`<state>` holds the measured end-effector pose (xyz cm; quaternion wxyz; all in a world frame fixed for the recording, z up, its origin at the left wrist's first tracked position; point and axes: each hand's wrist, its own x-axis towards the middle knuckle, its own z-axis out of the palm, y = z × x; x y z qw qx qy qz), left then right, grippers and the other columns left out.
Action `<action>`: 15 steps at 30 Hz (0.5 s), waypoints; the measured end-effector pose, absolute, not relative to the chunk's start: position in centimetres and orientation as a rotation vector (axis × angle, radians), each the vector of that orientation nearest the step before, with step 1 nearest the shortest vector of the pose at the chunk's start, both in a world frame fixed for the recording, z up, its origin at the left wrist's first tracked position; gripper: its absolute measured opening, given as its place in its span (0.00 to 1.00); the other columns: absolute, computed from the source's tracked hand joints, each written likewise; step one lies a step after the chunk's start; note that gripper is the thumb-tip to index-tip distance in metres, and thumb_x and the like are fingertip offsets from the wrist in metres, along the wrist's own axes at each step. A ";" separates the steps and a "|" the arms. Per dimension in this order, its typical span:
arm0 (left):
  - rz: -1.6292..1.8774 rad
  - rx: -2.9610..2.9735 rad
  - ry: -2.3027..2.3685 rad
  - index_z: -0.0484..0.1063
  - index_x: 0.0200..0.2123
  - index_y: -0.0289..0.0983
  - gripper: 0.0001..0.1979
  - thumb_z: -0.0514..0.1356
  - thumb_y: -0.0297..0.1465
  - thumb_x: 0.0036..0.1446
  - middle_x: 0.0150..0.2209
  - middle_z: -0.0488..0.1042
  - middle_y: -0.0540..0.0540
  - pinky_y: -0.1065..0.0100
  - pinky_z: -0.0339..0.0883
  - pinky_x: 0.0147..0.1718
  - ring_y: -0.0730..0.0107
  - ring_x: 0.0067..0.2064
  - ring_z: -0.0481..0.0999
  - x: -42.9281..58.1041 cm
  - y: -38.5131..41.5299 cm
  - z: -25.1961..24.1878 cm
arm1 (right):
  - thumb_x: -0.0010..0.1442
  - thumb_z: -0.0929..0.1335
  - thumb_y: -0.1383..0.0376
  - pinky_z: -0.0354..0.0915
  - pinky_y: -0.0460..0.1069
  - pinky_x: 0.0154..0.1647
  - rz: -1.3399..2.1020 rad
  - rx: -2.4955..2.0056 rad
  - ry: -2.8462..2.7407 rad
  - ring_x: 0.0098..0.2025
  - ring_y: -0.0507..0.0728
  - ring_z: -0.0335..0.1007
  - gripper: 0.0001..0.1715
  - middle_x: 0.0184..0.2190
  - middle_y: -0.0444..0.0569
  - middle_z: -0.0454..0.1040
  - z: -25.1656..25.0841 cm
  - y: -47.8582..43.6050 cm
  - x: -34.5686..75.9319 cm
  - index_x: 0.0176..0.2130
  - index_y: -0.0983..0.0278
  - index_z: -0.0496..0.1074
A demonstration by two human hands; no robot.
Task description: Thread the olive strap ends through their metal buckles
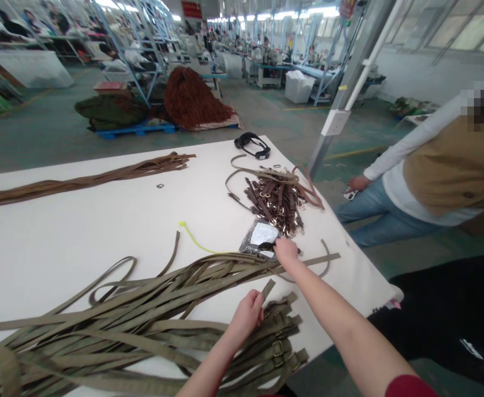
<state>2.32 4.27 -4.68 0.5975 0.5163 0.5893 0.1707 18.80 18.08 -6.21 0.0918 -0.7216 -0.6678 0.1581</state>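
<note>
My left hand point(248, 311) is closed around an olive webbing strap point(269, 288), whose end sticks out past the fingers. Further forward, my right hand point(286, 251) reaches to the edge of a clear plastic bag point(248, 241) with a white label point(264, 234). Its fingers are bent together over small dark pieces on the bag; what they pinch is hidden. A large heap of olive straps point(143, 309) spreads under and left of my hands, with metal buckles point(278, 348) at the near right ends. Just beyond the bag lies a pile of dark brown straps with metal clasps point(277, 201).
On the white table point(113, 220) lie a bundle of brown straps point(80, 179), a yellow-green cord point(196, 240), a small ring point(160, 186) and a black headband-like device point(253, 146). A person point(440, 165) stands right of the table, near a metal post point(341, 94).
</note>
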 end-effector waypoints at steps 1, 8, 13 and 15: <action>0.396 1.195 1.361 0.56 0.26 0.38 0.15 0.43 0.43 0.53 0.14 0.62 0.56 0.74 0.54 0.17 0.77 0.15 0.60 2.2 4.3 -4.8 | 0.52 0.61 0.70 0.57 0.50 0.36 0.458 -2.173 -2.008 0.36 0.58 0.67 0.11 0.32 0.60 0.71 -6.5 18.8 18.4 0.30 0.71 0.72; 0.506 1.107 1.354 0.57 0.25 0.37 0.14 0.45 0.41 0.53 0.20 0.67 0.52 0.73 0.59 0.22 0.75 0.20 0.66 1.8 5.2 -4.2 | 0.54 0.60 0.69 0.56 0.50 0.38 0.396 -2.144 -2.180 0.38 0.58 0.66 0.13 0.34 0.59 0.71 -7.0 18.9 18.7 0.31 0.69 0.72; 0.653 1.070 1.383 0.60 0.33 0.36 0.13 0.45 0.39 0.53 0.19 0.64 0.54 0.74 0.56 0.19 0.78 0.17 0.62 2.1 6.2 -2.7 | 0.54 0.59 0.62 0.58 0.47 0.35 0.521 -1.991 -1.835 0.35 0.54 0.65 0.14 0.33 0.51 0.71 -5.7 16.5 19.9 0.32 0.65 0.71; 0.707 1.123 1.434 0.60 0.31 0.36 0.14 0.46 0.40 0.53 0.18 0.62 0.55 0.75 0.54 0.19 0.79 0.17 0.59 2.2 6.6 -1.8 | 0.52 0.60 0.60 0.59 0.46 0.32 0.837 -1.852 -1.522 0.30 0.52 0.65 0.14 0.27 0.47 0.70 -4.8 14.9 19.6 0.31 0.65 0.70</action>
